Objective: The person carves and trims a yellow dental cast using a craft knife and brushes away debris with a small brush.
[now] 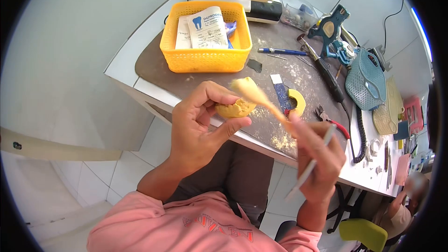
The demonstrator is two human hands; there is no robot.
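Observation:
Between its thumb and fingers, my left hand grips a small yellow dental cast above the desk's front edge. My right hand holds a brush with an orange handle; its pale head is blurred and lies over the cast's upper side. Whether the bristles touch the cast I cannot tell. A thin grey metal tool is also held in my right hand, slanting down past the palm. Behind the cast, on the brown mat, lies a yellow horseshoe-shaped piece beside a blue strip.
A yellow basket with papers stands at the back. A blue pen, a black handpiece with a coiled cord, red-handled pliers and a blue-grey basket lie to the right. A person sits at the far lower right.

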